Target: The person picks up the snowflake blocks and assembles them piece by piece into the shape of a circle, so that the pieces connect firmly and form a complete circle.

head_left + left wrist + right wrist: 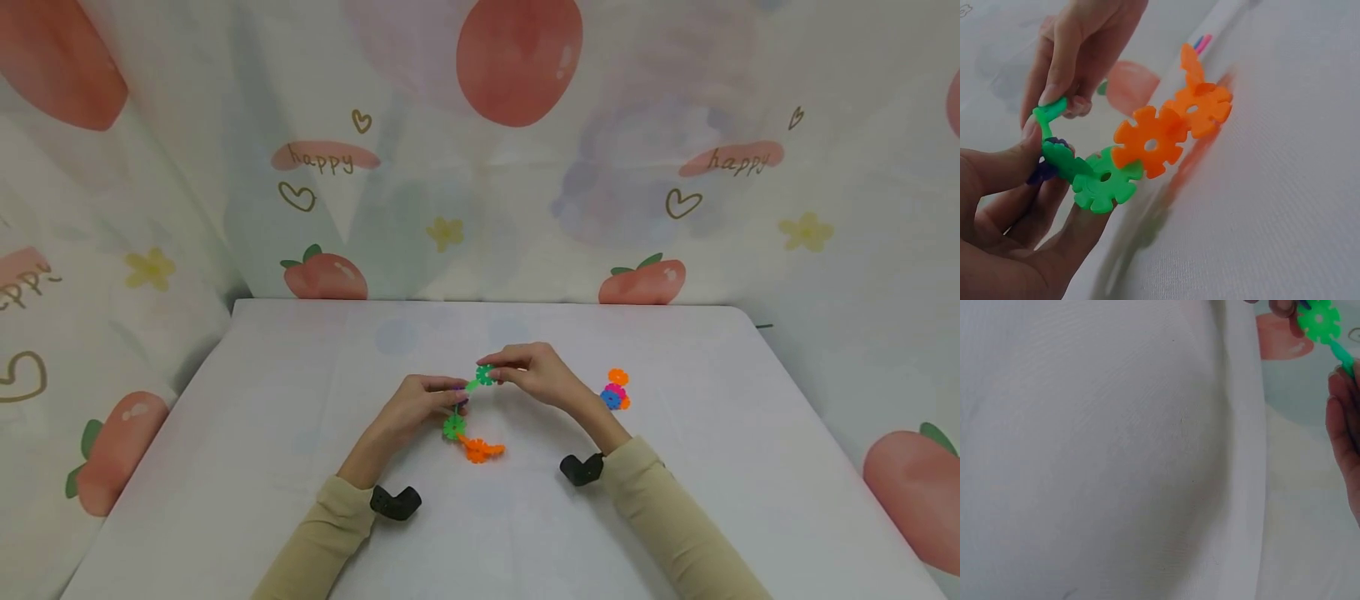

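A chain of interlocking plastic snowflake discs runs between the two hands. My left hand (408, 408) pinches it near a purple disc (1041, 172), partly covered by the fingers. The thumb and fingertips of my right hand (542, 377) grip the green disc (484, 375) at the chain's upper end. Below the left fingers hangs another green disc (1105, 182), joined to orange discs (1149, 142) that trail toward the right. In the right wrist view only the green part (1319, 320) and some fingers show, at the top right corner.
A small group of loose discs, orange (618, 377), pink and blue (611, 400), lies on the white table (337, 350) to the right of the hands. Black wrist cameras (396, 503) sit on both sleeves. A printed fabric backdrop (510, 200) stands behind the table.
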Available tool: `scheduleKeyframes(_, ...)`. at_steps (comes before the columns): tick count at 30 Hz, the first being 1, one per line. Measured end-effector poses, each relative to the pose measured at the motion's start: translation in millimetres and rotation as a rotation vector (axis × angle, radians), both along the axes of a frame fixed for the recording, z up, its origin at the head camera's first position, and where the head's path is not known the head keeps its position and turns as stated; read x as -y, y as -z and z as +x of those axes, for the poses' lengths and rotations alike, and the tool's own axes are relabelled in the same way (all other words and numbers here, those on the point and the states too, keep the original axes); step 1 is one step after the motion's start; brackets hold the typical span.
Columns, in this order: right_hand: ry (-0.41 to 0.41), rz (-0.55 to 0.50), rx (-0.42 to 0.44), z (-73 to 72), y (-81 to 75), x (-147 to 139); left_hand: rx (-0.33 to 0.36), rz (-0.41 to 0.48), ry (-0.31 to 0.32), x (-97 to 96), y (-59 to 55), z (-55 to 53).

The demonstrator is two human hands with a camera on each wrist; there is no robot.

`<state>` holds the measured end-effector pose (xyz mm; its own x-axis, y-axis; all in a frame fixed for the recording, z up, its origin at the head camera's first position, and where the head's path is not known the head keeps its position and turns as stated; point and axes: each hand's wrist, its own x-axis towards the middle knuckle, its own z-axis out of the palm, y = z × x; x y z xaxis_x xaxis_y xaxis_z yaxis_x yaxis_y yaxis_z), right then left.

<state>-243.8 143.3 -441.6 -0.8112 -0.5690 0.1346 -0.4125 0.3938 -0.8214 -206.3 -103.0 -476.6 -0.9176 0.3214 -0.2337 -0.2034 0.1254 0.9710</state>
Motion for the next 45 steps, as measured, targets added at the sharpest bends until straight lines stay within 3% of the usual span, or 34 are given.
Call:
scheduleKeyframes(6, 0.001, 0.004, -0.021, 3.7, -4.8, 5.3, -0.007, -0.006, -0.015, -3.7, -1.7, 1.0)
scheduleKeyframes(10, 0.008, -0.007, -0.061, 0.3, 2.4, 9.7, -0.009, -0.008, -0.061, -5.6, 0.0, 0.9)
scheduleKeyframes(21, 0.137, -0.019, 0.017, -1.0, 2.6, 2.3, -0.025, 0.070, -0.121, -2.1, -1.0, -1.6)
scheduleKeyframes(30, 0.212, 0.068, 0.013, 9.5, 12.5, -39.2, -0.008, 0.052, -0.016, 8.7, -4.2, -4.4)
scheduleKeyframes(36, 0.257, 0.118, 0.016, 17.1, 16.3, -69.7, -0.024, -0.017, 0.005, 12.9, -3.0, -5.1)
scheduleKeyframes(45, 0.287, 0.272, -0.013, 27.4, 13.3, -112.6, -0.017, 0.035, 0.018, 16.9, -3.5, -5.6)
